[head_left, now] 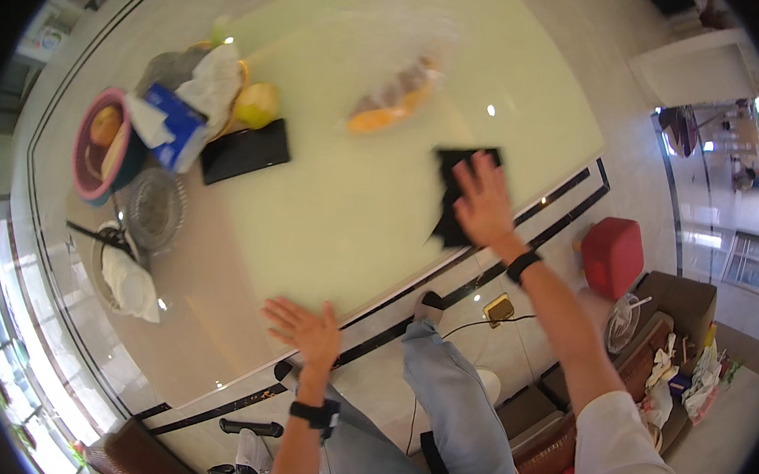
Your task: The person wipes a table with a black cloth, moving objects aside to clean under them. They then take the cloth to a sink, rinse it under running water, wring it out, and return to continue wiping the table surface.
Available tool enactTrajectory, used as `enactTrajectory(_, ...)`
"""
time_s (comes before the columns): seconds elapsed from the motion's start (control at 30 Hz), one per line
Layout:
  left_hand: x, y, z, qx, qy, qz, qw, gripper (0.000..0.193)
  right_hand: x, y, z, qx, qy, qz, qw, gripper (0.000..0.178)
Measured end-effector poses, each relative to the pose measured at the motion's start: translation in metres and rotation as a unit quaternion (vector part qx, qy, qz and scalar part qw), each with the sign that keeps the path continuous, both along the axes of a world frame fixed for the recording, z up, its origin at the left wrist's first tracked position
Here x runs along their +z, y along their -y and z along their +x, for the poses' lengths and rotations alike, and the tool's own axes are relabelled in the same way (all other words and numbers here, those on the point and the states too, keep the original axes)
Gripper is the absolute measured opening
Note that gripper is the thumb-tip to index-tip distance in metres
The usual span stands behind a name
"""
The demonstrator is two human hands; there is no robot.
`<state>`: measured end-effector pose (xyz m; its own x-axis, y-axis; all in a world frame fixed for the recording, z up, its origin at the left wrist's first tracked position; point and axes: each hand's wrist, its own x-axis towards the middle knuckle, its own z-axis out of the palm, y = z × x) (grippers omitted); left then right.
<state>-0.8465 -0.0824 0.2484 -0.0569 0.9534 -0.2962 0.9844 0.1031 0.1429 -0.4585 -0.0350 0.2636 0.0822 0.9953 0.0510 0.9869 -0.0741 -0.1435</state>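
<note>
On the right side of the pale green tabletop [326,232], a black cloth [450,214] lies near the front edge. My right hand [484,201] rests over the cloth with its fingers spread, not gripping it. My left hand [306,330] is at the near edge of the table, fingers stretched apart and nothing in them. Farther back is a clear bag [392,98] with brown and orange contents, blurred so I cannot make out what they are.
At the left are a black flat slab [247,151], a yellow-green fruit [257,104], a blue tissue pack [173,124], a pink-rimmed basin [83,152] with fruit and a clear glass bowl [156,207]. A red stool [612,257] stands on the floor at right.
</note>
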Motion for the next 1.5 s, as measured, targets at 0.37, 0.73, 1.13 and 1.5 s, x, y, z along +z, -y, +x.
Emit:
enactTrajectory(0.37, -0.003, -0.005, -0.011, 0.037, 0.055, -0.139, 0.988, 0.105, 0.005, -0.030, 0.096, -0.094, -0.005, -0.002, 0.996, 0.063)
enactTrajectory(0.73, -0.011, 0.015, 0.155, 0.404, -0.004, -0.163, 0.900, 0.093, 0.004, -0.033, -0.022, 0.336, -0.180, -0.081, 0.921, 0.064)
enactTrajectory(1.13, 0.011, -0.040, 0.455, 0.695, 0.515, -0.291, 0.408, 0.086, 0.002, -0.164, 0.374, 0.022, 0.024, 0.028, 0.999, 0.066)
enactTrajectory(1.5, -0.008, -0.055, 0.532, 0.663, 0.684, -0.067, 0.296, 0.068, 0.022, -0.045, 0.373, 0.431, -0.102, -0.189, 0.876, 0.066)
